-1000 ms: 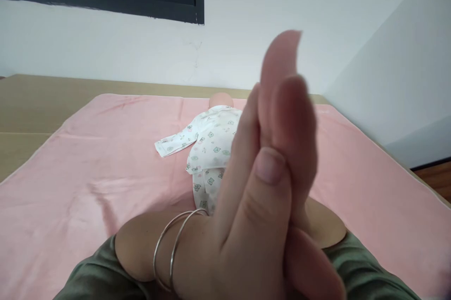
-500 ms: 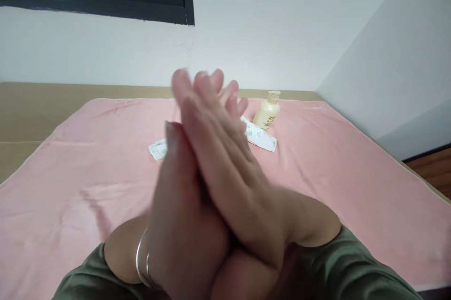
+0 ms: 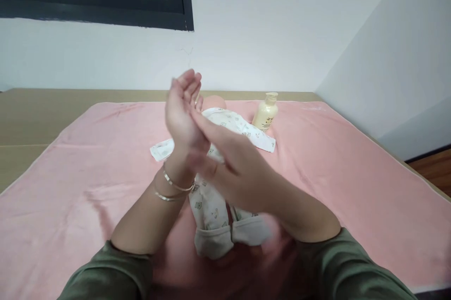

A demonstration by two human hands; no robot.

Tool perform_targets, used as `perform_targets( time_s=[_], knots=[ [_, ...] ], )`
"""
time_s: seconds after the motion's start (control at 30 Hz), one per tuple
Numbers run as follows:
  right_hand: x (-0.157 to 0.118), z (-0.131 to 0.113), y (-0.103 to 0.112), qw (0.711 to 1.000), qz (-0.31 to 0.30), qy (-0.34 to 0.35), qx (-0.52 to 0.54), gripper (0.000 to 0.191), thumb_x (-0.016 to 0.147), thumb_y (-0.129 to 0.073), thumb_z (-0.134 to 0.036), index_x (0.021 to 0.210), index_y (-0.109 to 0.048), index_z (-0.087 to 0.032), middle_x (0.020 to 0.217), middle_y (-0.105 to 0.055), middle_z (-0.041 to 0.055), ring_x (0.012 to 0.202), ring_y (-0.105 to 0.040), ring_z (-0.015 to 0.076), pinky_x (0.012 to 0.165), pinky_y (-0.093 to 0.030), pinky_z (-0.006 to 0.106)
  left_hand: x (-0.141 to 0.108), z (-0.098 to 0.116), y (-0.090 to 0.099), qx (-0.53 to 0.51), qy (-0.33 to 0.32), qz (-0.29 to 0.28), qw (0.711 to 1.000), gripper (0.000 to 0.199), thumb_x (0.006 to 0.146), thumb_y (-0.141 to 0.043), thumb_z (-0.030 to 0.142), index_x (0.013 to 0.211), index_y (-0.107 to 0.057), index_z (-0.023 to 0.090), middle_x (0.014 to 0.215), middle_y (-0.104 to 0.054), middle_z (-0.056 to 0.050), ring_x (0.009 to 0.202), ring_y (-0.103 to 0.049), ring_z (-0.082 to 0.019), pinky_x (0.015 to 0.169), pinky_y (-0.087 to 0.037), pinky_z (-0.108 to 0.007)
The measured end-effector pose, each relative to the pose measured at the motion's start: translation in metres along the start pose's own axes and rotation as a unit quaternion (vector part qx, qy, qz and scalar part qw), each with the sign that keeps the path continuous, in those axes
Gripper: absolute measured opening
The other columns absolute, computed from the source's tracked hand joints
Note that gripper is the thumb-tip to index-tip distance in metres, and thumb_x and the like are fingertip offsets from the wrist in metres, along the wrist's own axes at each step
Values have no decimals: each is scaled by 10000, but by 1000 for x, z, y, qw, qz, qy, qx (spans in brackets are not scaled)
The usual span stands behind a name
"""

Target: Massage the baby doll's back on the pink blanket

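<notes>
My left hand (image 3: pixel 186 119) is raised with the palm turned to the right and its fingers stretched upward; two silver bangles (image 3: pixel 176 188) circle the wrist. Against its palm and the base of its thumb lies my right hand (image 3: pixel 239 168), flat, slightly blurred, with fingers pointing left. Nothing shows in either hand. Behind and below them a white printed baby sleepsuit (image 3: pixel 211 208) lies with sleeves spread and grey-white feet toward me. A rounded skin-coloured head (image 3: pixel 214 102) shows at its far end; baby or doll, I cannot tell. My hands hide much of the middle.
A pale yellow pump bottle (image 3: pixel 265 113) stands beside the right sleeve. The pink blanket (image 3: pixel 105 159) covers most of the wooden surface (image 3: pixel 31 117). A white wall (image 3: pixel 264 32) with a dark-framed window (image 3: pixel 105 9) rises behind, and another wall is at the right.
My hands were pressed palm to palm close to me. They have moved apart at the wrists, the right sliding down toward the left wrist, and more of the sleepsuit now shows.
</notes>
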State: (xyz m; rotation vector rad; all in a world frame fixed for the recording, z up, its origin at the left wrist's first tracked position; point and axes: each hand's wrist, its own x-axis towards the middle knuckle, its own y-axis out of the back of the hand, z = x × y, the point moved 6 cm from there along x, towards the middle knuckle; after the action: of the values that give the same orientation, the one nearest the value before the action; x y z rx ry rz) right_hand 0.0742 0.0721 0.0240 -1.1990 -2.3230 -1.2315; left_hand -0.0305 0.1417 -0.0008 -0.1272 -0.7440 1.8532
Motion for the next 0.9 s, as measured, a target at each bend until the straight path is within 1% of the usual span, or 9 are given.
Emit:
perform_targets(
  time_s=[0.1, 0.2, 0.27, 0.4, 0.5, 0.57, 0.63, 0.73, 0.9],
  knots=[
    [10, 40, 14, 991, 17, -106, 77, 379, 1054, -466, -408, 1367, -645, -291, 1185, -739, 19, 1235, -680, 222, 1085, -577, 435, 18, -33, 5, 85, 6, 31, 996, 278, 1030, -405, 337, 1112, -628, 191, 1388, -639, -100, 1356, -577, -176, 1200, -425, -342],
    [21, 78, 25, 981, 64, -162, 86, 337, 1006, -511, -349, 1251, -732, -281, 1223, -737, 29, 1240, -667, 235, 1077, -563, 449, 33, -57, 7, 162, 23, 4, 987, 287, 1014, -420, 377, 1029, -649, 206, 1176, -710, -82, 1183, -664, -199, 1056, -529, -337],
    [29, 101, 26, 980, 81, -176, 53, 340, 988, -491, -299, 1209, -748, -272, 1218, -745, 26, 1198, -676, 225, 1058, -558, 434, 42, -68, 10, 229, 2, -14, 973, 288, 1006, -422, 388, 950, -645, 215, 1035, -724, -59, 1089, -682, -205, 985, -551, -333],
    [37, 150, 8, 973, 38, -214, -83, 382, 967, -404, -200, 1105, -759, -226, 1136, -778, 43, 1092, -698, 234, 1006, -546, 399, 57, -94, 27, 408, -48, -6, 912, 256, 985, -416, 313, 777, -541, 234, 905, -707, -57, 973, -663, -224, 942, -536, -364],
    [38, 183, -10, 957, -5, -231, -174, 385, 975, -374, -171, 1105, -737, -176, 1146, -773, 106, 1078, -697, 259, 1011, -524, 392, 65, -118, 37, 522, -43, -33, 851, 285, 992, -357, 273, 736, -479, 248, 907, -705, -96, 953, -664, -260, 942, -512, -413],
    [36, 199, -17, 951, -8, -220, -217, 400, 1005, -341, -182, 1151, -712, -146, 1217, -745, 148, 1149, -673, 272, 1066, -491, 400, 67, -129, 41, 566, -37, -50, 822, 303, 991, -336, 259, 721, -474, 251, 919, -714, -120, 952, -669, -283, 933, -503, -435],
    [35, 211, -23, 946, 2, -208, -247, 428, 1028, -308, -195, 1218, -684, -122, 1330, -693, 176, 1281, -614, 284, 1157, -425, 429, 68, -134, 43, 583, -41, -53, 810, 302, 981, -335, 244, 732, -506, 249, 932, -726, -130, 953, -675, -292, 918, -503, -439],
    [30, 225, -27, 941, 23, -213, -263, 446, 1029, -313, -197, 1317, -647, -125, 1479, -607, 165, 1449, -492, 281, 1256, -314, 465, 67, -138, 45, 582, -53, -42, 811, 301, 960, -337, 213, 795, -588, 236, 972, -740, -134, 994, -683, -289, 932, -504, -425],
    [26, 233, -33, 937, 31, -223, -267, 475, 1015, -333, -188, 1394, -614, -136, 1548, -558, 138, 1504, -443, 258, 1294, -267, 469, 65, -144, 52, 575, -64, -35, 815, 321, 953, -352, 211, 940, -672, 217, 1060, -760, -126, 1047, -687, -279, 973, -508, -413]
  ],
)
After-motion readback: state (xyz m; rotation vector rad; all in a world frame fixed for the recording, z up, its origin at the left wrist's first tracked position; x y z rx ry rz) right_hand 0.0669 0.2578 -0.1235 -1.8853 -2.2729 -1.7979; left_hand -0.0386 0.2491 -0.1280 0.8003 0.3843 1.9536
